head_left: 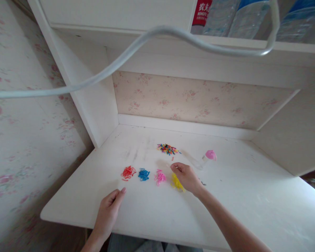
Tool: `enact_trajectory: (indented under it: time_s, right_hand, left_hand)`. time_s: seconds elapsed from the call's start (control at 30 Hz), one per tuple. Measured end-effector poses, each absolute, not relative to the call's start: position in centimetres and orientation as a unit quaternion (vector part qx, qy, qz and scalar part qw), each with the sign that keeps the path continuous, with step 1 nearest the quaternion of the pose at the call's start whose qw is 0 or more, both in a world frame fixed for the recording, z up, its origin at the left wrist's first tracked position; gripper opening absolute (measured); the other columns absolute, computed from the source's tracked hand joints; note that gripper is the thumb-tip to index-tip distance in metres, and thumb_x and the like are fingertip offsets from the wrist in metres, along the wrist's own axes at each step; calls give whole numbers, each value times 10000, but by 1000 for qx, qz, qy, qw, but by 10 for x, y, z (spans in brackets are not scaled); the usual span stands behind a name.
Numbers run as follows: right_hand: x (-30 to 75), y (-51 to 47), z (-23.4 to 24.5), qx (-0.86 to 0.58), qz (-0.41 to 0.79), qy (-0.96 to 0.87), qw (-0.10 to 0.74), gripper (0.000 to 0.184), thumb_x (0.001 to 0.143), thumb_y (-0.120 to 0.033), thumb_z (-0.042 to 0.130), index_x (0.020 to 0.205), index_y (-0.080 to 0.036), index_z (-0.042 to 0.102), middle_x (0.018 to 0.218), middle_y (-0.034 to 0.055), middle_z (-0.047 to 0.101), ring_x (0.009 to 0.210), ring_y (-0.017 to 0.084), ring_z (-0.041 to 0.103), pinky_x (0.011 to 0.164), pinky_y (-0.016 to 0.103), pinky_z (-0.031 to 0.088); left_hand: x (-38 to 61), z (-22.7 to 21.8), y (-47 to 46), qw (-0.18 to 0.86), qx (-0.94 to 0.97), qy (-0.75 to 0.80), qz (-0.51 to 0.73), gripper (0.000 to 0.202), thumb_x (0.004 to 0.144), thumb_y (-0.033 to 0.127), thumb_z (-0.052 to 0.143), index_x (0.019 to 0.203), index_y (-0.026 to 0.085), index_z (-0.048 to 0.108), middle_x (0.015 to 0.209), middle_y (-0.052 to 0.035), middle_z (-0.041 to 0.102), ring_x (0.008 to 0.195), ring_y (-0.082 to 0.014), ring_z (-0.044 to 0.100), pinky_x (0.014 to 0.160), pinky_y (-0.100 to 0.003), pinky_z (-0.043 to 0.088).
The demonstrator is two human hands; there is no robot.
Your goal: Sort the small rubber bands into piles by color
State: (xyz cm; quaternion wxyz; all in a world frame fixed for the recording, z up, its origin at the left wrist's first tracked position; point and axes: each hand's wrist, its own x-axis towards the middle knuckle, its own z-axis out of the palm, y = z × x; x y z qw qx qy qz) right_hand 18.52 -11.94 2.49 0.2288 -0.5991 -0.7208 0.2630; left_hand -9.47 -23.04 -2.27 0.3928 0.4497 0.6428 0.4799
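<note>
- Rubber bands (144,174), small and bright, lie on a white desk (157,213), in single-colour piles nearer the person and a mixed heap farther back.
- Nearest, the left hand (107,210) is over the front of the desk, below the red pile. Its fingers are curled in, the thumb laid along them; nothing shows in its grip.
- Next comes a left-to-right row of piles: red (128,172), blue (144,174), pink (160,177) and yellow (177,182). Each is a loose, stringy tangle of thin loops, with a few strays at its edges.
- The right hand (185,175) reaches over the yellow pile and partly hides it. Thumb and forefinger are drawn together at the tips; whether a band is pinched between them is too small to tell. A few dark bits (203,183) peep out beyond the wrist.
- Behind the row, one reddish band (172,159) lies alone, just in front of the mixed heap (168,149).
- Sorting by colour looks well under way: four colours are set apart, while the multicoloured heap appears left to divide.
- Right of the heap sits a shiny pink object (211,154), rounded, with something clear beside it.
- Farthest back, floral wallpaper (190,98) fills the smooth white frame.
</note>
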Motion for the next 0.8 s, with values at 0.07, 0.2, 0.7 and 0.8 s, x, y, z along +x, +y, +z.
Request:
enact_trajectory:
  time_s: [0.07, 0.2, 0.7, 0.8]
  right_hand:
    - [181, -120, 30, -585, 269, -733, 219, 388, 877, -430, 339, 834, -202, 650, 652, -14, 631, 564, 113, 547, 491, 192, 339]
    - [172, -113, 37, -567, 259, -759, 186, 321, 865, -353, 377, 862, -215, 668, 786, 14, 689, 710, 140, 606, 607, 204, 377]
    - [172, -85, 29, -559, 156, -814, 28, 291, 879, -367, 403, 844, -283, 680, 861, 9, 691, 828, 169, 609, 654, 221, 346]
    - [185, -78, 30, -591, 139, -794, 22, 322, 895, -375, 375, 859, -276, 679, 857, 18, 689, 832, 171, 611, 665, 225, 360]
  left_hand:
    - [-94, -21, -231, 393, 447, 644, 480, 479, 801, 527, 499, 538, 206, 258, 501, 74, 225, 487, -86, 228, 469, -214, 232]
    - [-94, -20, -231, 393, 449, 639, 485, 482, 801, 522, 506, 543, 208, 246, 506, 75, 218, 486, -84, 215, 461, -217, 223]
    - [-93, -17, -231, 389, 451, 643, 481, 486, 812, 536, 480, 535, 207, 253, 492, 72, 236, 475, -81, 234, 460, -216, 244]
    - [-94, -18, -231, 386, 455, 643, 481, 475, 812, 518, 489, 537, 205, 261, 491, 72, 245, 476, -81, 243, 460, -210, 251]
